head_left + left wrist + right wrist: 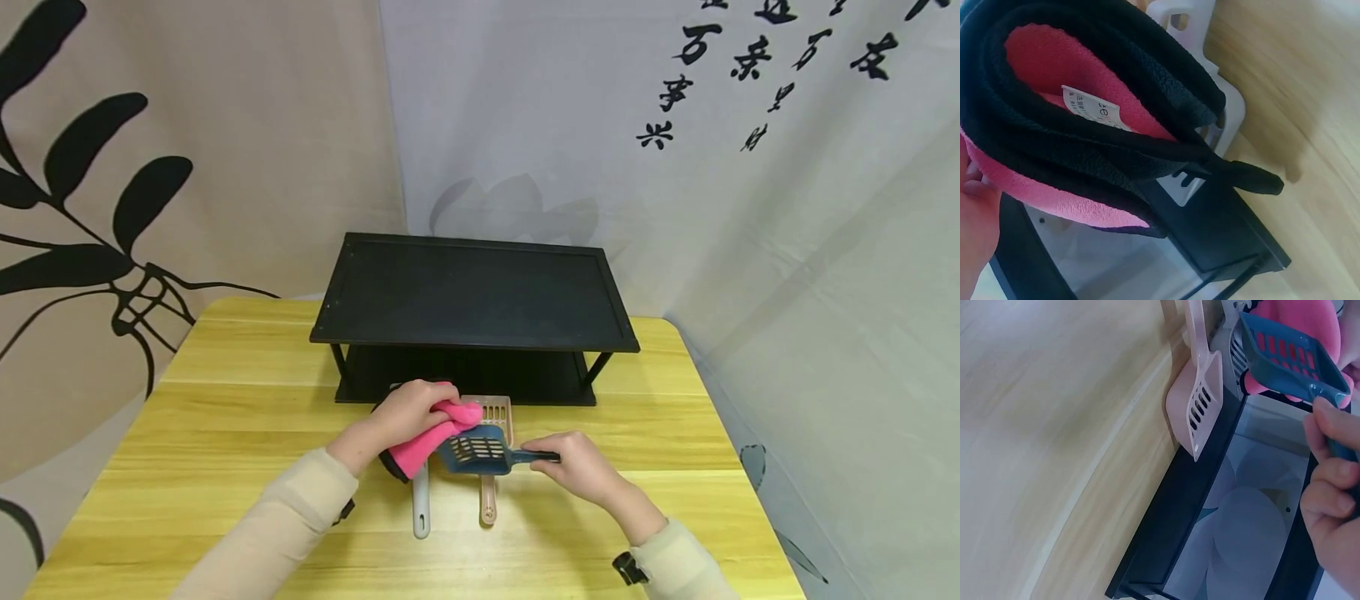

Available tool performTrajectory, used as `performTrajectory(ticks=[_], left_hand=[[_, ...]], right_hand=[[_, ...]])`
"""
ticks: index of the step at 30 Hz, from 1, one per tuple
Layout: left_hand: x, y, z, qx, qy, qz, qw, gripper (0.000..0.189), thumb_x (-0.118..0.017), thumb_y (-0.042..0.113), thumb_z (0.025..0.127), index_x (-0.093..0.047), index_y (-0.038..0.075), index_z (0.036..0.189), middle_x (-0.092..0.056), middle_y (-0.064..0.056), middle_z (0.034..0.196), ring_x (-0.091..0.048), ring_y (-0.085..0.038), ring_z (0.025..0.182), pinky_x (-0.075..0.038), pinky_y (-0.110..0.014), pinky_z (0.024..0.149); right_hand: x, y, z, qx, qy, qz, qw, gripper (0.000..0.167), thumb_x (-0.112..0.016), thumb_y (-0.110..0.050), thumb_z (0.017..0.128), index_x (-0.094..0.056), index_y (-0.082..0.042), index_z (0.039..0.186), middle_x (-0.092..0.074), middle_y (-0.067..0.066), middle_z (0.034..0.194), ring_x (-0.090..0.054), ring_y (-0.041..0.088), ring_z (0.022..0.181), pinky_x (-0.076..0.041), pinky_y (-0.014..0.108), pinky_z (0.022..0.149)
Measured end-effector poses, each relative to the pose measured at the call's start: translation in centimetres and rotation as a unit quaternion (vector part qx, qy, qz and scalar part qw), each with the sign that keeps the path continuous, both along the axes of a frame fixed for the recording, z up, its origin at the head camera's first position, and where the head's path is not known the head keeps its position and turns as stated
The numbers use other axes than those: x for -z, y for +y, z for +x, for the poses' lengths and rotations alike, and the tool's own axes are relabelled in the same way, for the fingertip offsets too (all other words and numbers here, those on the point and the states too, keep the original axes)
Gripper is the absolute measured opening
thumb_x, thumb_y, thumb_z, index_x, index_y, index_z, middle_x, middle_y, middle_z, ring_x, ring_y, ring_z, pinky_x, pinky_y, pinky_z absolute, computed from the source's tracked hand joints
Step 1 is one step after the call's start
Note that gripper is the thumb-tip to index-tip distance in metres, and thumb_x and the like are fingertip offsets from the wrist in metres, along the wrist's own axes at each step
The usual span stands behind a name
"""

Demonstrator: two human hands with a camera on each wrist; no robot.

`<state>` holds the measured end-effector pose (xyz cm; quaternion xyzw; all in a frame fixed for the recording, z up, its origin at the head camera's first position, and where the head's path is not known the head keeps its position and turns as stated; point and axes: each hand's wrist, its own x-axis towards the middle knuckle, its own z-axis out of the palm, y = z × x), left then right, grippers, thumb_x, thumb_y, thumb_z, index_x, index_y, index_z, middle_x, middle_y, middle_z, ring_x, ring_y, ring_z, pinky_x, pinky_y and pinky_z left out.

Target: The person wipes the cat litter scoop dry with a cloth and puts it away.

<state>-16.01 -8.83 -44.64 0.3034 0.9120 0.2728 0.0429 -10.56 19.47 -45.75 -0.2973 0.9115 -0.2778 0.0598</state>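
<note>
My right hand point(581, 471) grips the handle of a blue litter scoop point(491, 467), its slotted pan held above the table. A pink cloth with a black edge point(420, 450) is bunched in my left hand point(405, 412) and meets the scoop's far edge. In the left wrist view, the cloth point(1072, 203) is folded over, with a white label showing inside. Pink fabric shows through the blue scoop's slots in the right wrist view. Beneath lie a light pink litter scoop point(488, 500) and a grey scoop point(422, 508), whose pan is mostly hidden by the cloth.
A black two-tier shelf point(480, 292) stands at the back of the wooden table point(247, 392), just behind the scoops. Printed cloth hangings point(517, 117) with black characters and leaves cover the wall behind and at the sides.
</note>
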Motion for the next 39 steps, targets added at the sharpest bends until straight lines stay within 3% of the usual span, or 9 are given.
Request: performTrajectory(ticks=[6, 11, 16, 22, 27, 30, 32, 36, 39], left_hand=[[0.2, -0.5, 0.1, -0.022, -0.006, -0.002, 0.9997, 0.014, -0.070, 0.016, 0.083, -0.064, 0.021, 0.094, -0.065, 0.003, 0.088, -0.052, -0.011, 0.073, -0.044, -0.022, 0.065], [0.5, -1.3, -0.4, -0.062, -0.022, 0.057, 0.9962, 0.016, -0.070, 0.011, 0.082, -0.064, 0.020, 0.095, -0.066, 0.001, 0.090, -0.052, -0.013, 0.074, -0.046, -0.023, 0.067], [-0.3, -2.0, -0.9, -0.088, -0.009, 0.106, 0.9904, 0.017, -0.071, 0.011, 0.081, -0.064, 0.018, 0.095, -0.067, 0.000, 0.090, -0.053, -0.013, 0.075, -0.049, -0.024, 0.068], [-1.6, -1.3, -1.1, -0.126, -0.034, 0.174, 0.9761, 0.014, -0.070, 0.012, 0.083, -0.064, 0.014, 0.095, -0.066, -0.003, 0.091, -0.054, -0.018, 0.077, -0.048, -0.027, 0.069], [-1.9, 0.2, -1.1, -0.153, -0.028, 0.182, 0.9711, 0.013, -0.070, 0.011, 0.082, -0.063, 0.012, 0.093, -0.063, -0.004, 0.082, -0.051, -0.017, 0.073, -0.044, -0.024, 0.062], [-1.8, 1.3, -1.2, -0.148, -0.027, 0.187, 0.9707, 0.012, -0.071, 0.011, 0.081, -0.062, 0.011, 0.090, -0.058, -0.003, 0.075, -0.049, -0.015, 0.069, -0.040, -0.023, 0.059], [-1.7, 2.0, -1.1, -0.133, -0.047, 0.195, 0.9706, 0.012, -0.071, 0.011, 0.082, -0.060, 0.010, 0.088, -0.056, -0.003, 0.074, -0.048, -0.014, 0.069, -0.039, -0.022, 0.059], [-1.5, 3.1, -0.9, -0.089, -0.124, 0.203, 0.9672, 0.014, -0.068, 0.011, 0.085, -0.054, 0.009, 0.088, -0.053, -0.002, 0.076, -0.048, -0.012, 0.070, -0.041, -0.019, 0.061], [-1.3, 3.6, -0.8, -0.062, -0.192, 0.210, 0.9567, 0.016, -0.065, 0.011, 0.087, -0.049, 0.007, 0.087, -0.050, 0.000, 0.072, -0.045, -0.011, 0.064, -0.038, -0.019, 0.059]], right_hand=[[0.0, 0.7, -0.1, 0.011, -0.013, 0.004, 0.9998, 0.025, -0.068, -0.012, 0.083, -0.070, -0.008, 0.108, -0.071, 0.007, 0.104, -0.068, 0.020, 0.094, -0.054, 0.030, 0.078], [0.1, 1.9, -0.6, 0.051, -0.074, -0.016, 0.9958, 0.023, -0.068, -0.015, 0.085, -0.070, -0.010, 0.107, -0.071, 0.007, 0.103, -0.067, 0.015, 0.088, -0.053, 0.026, 0.073], [-0.1, 3.3, -0.9, 0.085, -0.126, -0.067, 0.9861, 0.024, -0.068, -0.017, 0.085, -0.070, -0.008, 0.107, -0.070, 0.011, 0.104, -0.060, 0.009, 0.079, -0.050, 0.021, 0.067], [-1.1, 4.2, -1.2, 0.060, -0.188, -0.117, 0.9733, 0.025, -0.069, -0.016, 0.084, -0.069, -0.003, 0.106, -0.069, 0.015, 0.105, -0.060, 0.004, 0.080, -0.051, 0.021, 0.069], [-2.0, 3.8, -1.7, 0.031, -0.195, -0.120, 0.9730, 0.026, -0.070, -0.017, 0.083, -0.070, -0.002, 0.104, -0.069, 0.016, 0.104, -0.060, 0.003, 0.079, -0.051, 0.022, 0.070], [-2.1, 3.4, -2.0, 0.013, -0.187, -0.114, 0.9756, 0.025, -0.071, -0.016, 0.082, -0.070, -0.002, 0.103, -0.070, 0.015, 0.102, -0.059, 0.002, 0.079, -0.052, 0.022, 0.070], [-2.0, 3.2, -2.2, 0.002, -0.183, -0.112, 0.9767, 0.025, -0.072, -0.016, 0.082, -0.070, -0.002, 0.103, -0.070, 0.014, 0.102, -0.059, 0.001, 0.078, -0.052, 0.023, 0.069], [-1.8, 2.9, -2.5, -0.020, -0.173, -0.114, 0.9781, 0.024, -0.072, -0.017, 0.082, -0.071, -0.001, 0.100, -0.071, 0.013, 0.095, -0.059, 0.000, 0.075, -0.052, 0.024, 0.068], [-1.7, 3.0, -2.7, -0.023, -0.182, -0.127, 0.9748, 0.019, -0.070, -0.016, 0.083, -0.071, 0.000, 0.094, -0.070, 0.012, 0.083, -0.057, 0.000, 0.068, -0.049, 0.021, 0.062]])
